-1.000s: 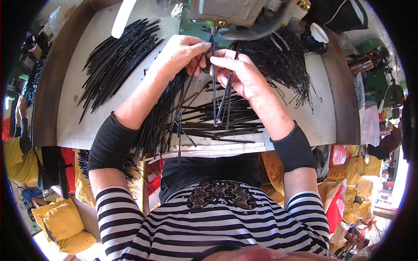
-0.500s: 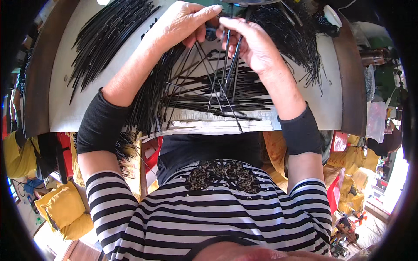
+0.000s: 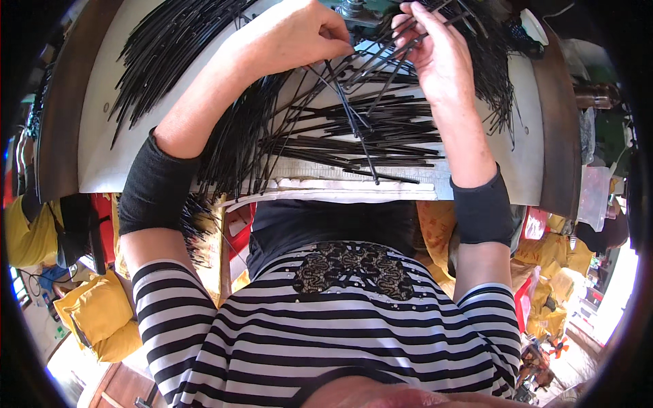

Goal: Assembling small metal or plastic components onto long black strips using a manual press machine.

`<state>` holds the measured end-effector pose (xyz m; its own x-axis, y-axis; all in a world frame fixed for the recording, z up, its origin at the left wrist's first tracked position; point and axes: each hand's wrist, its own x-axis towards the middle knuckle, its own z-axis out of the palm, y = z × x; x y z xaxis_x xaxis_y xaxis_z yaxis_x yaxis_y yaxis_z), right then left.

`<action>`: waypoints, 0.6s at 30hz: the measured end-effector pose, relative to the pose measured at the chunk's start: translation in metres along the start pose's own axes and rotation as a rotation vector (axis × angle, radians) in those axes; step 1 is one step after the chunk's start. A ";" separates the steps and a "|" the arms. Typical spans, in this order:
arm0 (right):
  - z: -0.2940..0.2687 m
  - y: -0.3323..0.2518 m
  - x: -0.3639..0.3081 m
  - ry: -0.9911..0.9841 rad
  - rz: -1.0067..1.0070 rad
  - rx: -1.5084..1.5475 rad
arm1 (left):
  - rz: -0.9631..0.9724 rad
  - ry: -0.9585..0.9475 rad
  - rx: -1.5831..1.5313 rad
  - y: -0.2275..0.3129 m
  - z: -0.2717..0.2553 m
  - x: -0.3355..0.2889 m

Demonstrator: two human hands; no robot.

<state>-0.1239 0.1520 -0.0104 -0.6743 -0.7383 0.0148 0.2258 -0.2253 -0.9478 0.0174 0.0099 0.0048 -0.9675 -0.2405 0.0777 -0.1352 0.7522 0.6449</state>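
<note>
My left hand (image 3: 296, 37) is closed in a pinch above the middle of the table. A thin black rod (image 3: 354, 121) slants down toward me from its fingertips. To the right, my right hand (image 3: 442, 58) has its fingers and thumb closed around several thin black rods (image 3: 381, 60), which slope down to the left across the gap between my hands. Under them lies a loose pile of similar black rods (image 3: 381, 126), mostly sideways. Just below my left forearm, another bundle (image 3: 235, 146) runs toward the table's near edge.
A large heap of black rods (image 3: 166, 58) covers the far left of the pale table (image 3: 95, 153); another heap (image 3: 493, 85) is at the right. A greenish machine part (image 3: 354, 9) stands at the far middle. White strips (image 3: 354, 192) line the near edge. Yellow sacks (image 3: 95, 316) sit below left.
My right hand has moved right, and its rods have swung from nearly upright to a slant. My left hand has shifted slightly right, its fingertips lower. The machine part shows more now.
</note>
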 end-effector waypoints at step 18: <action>-0.046 -0.032 -0.009 -0.167 0.165 -0.129 | 0.033 -0.040 0.202 -0.013 -0.017 -0.025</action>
<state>-0.1574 0.1950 0.0049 -0.5081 -0.8553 -0.1014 0.2246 -0.0179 -0.9743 0.0467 -0.0039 0.0073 -0.9793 -0.1920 0.0639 -0.1391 0.8682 0.4764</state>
